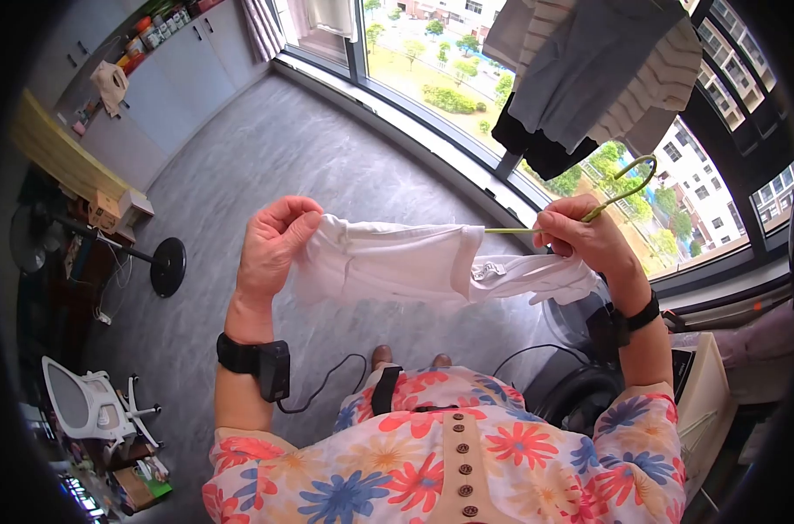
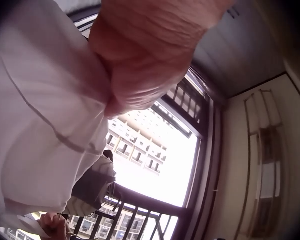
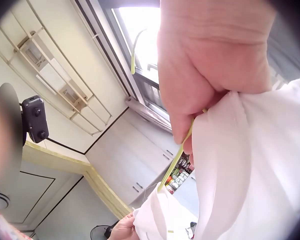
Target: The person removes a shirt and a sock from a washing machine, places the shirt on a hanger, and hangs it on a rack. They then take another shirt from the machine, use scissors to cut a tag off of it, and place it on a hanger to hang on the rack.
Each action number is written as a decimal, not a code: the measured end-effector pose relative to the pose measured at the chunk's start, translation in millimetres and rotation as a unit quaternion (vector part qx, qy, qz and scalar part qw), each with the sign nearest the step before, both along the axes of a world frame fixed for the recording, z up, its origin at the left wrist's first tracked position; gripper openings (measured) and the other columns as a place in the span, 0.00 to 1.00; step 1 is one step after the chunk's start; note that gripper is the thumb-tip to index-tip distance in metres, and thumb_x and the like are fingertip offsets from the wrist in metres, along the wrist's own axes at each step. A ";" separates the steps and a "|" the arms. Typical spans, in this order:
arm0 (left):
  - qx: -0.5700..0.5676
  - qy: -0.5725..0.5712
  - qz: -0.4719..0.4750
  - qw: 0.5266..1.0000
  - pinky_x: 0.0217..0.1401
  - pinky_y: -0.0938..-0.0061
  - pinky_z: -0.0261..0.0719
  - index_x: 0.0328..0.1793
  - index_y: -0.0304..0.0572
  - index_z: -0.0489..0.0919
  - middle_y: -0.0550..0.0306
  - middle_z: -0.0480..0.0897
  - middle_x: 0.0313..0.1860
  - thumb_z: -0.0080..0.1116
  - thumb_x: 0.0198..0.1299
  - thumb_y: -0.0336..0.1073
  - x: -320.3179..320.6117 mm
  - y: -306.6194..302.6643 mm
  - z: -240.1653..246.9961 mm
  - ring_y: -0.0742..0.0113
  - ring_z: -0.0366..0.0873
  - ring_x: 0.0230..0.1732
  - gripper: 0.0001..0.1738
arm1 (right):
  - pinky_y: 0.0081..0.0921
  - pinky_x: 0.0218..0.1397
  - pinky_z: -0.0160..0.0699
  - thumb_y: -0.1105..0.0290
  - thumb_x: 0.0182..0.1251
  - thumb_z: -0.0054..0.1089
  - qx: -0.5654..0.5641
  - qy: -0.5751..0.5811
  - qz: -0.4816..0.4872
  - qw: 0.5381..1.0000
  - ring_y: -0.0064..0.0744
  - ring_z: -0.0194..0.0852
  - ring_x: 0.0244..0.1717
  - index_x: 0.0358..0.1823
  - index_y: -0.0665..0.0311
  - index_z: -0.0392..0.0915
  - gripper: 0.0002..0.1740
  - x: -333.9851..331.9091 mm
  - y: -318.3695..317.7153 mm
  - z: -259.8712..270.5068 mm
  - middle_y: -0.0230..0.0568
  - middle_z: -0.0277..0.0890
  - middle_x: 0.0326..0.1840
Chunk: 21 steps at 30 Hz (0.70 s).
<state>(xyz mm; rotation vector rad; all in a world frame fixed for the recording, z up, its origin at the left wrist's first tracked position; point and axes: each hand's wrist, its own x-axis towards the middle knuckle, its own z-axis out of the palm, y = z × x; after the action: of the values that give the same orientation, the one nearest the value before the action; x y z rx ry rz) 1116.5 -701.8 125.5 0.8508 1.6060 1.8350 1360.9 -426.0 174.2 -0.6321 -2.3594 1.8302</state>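
Observation:
A thin white garment (image 1: 388,258) is stretched between the two hands, in front of the body. My left hand (image 1: 273,240) pinches its left end between thumb and fingers; the left wrist view shows the cloth (image 2: 45,115) hanging from that pinch. On the other side, my right hand (image 1: 593,240) grips a yellow-green clothes hanger (image 1: 508,230) together with a bunched part of the garment. The hanger's hook points up and right past the hand. Its bar runs left into the garment, where the cloth hides it. A small grey print shows on the white cloth near the middle.
Other clothes (image 1: 580,70) hang by the window at upper right. A black fan base (image 1: 167,267) and a white office chair (image 1: 91,406) stand on the left. Grey cabinets (image 1: 179,79) line the back wall. A pale cabinet (image 1: 707,393) is close on the right.

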 end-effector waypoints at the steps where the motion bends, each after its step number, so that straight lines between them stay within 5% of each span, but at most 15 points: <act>1: 0.007 -0.007 0.020 1.000 0.37 0.87 0.69 0.39 0.40 0.78 0.67 0.78 0.30 0.58 0.56 0.31 -0.2 -1.9 0.0 0.81 0.72 0.31 0.06 | 0.12 0.18 0.55 0.62 0.63 0.54 -0.009 0.001 0.007 1.000 0.10 0.56 0.15 0.22 0.66 0.79 0.17 -0.9 -0.7 -1.2 0.23 0.69 0.15; 8: -0.011 0.033 0.011 0.999 0.40 0.86 0.69 0.40 0.39 0.78 0.65 0.78 0.35 0.58 0.56 0.32 -0.3 -10.0 6.9 0.80 0.72 0.35 0.07 | 0.11 0.18 0.56 0.62 0.64 0.53 -0.026 0.020 0.024 0.999 0.10 0.56 0.15 0.24 0.67 0.79 0.17 -9.8 -9.1 -3.7 0.23 0.70 0.16; 16: -0.010 0.317 0.042 0.947 0.47 0.76 0.71 0.42 0.41 0.79 0.59 0.77 0.41 0.63 0.47 0.26 26.3 -9.0 19.3 0.69 0.73 0.42 0.13 | 0.10 0.17 0.55 0.61 0.63 0.54 -0.074 0.025 0.028 0.997 0.10 0.55 0.15 0.24 0.66 0.79 0.17 -14.0 -12.1 -12.0 0.26 0.72 0.17; 21: -0.033 0.416 0.130 0.900 0.28 0.82 0.68 0.47 0.41 0.78 0.62 0.74 0.28 0.60 0.49 0.22 42.5 -1.8 5.3 0.75 0.68 0.26 0.16 | 0.11 0.17 0.54 0.60 0.62 0.55 -0.100 0.017 0.020 0.995 0.10 0.54 0.14 0.24 0.67 0.79 0.17 -14.8 -9.7 -9.7 0.26 0.71 0.16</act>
<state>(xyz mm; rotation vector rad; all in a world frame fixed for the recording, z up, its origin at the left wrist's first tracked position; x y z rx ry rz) 1159.0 -703.6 130.8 1.5952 2.3684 1.6515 1346.1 -435.7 164.4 -0.5723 -2.2003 2.0950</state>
